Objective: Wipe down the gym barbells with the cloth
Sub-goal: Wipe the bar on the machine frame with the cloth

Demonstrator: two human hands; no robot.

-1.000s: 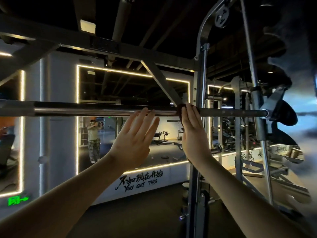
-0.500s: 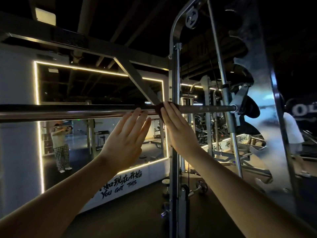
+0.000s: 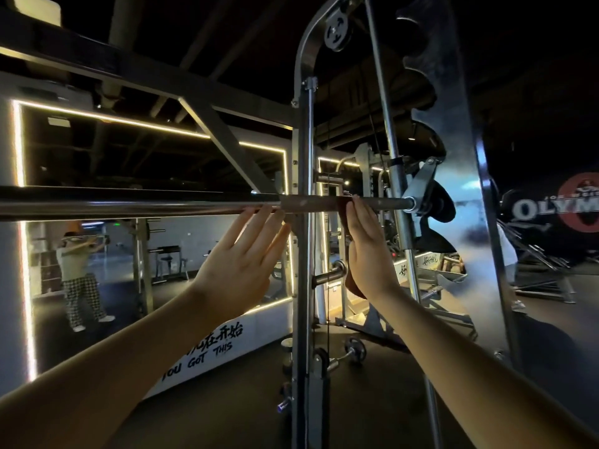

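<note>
The barbell (image 3: pixel 162 202) lies level in the Smith machine (image 3: pixel 303 254). The right hand (image 3: pixel 366 251), fingers straight and pressed together, presses the brown cloth (image 3: pixel 354 284) flat on the bar near its right end. The left hand (image 3: pixel 240 264), fingers slightly spread, touches the bar from below. I think wrapping the cloth around the bar would clean every side.

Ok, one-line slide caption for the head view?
Right hand presses a brown cloth against the rack-mounted barbell; left hand touches it alongside with straight fingers.
</note>
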